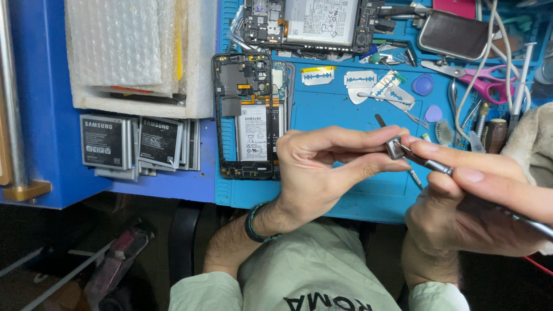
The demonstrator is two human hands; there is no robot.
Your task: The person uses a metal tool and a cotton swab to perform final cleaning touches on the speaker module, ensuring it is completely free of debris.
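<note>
The left hand [322,167] pinches a small square metal part [395,148] between thumb and forefinger, other fingers loosely curled. The right hand [472,201] is closed around metal tweezers [429,163], whose tip touches the part. Both hover over the near edge of the blue work mat [322,115]. An opened phone [247,115] lies just left of the left hand.
</note>
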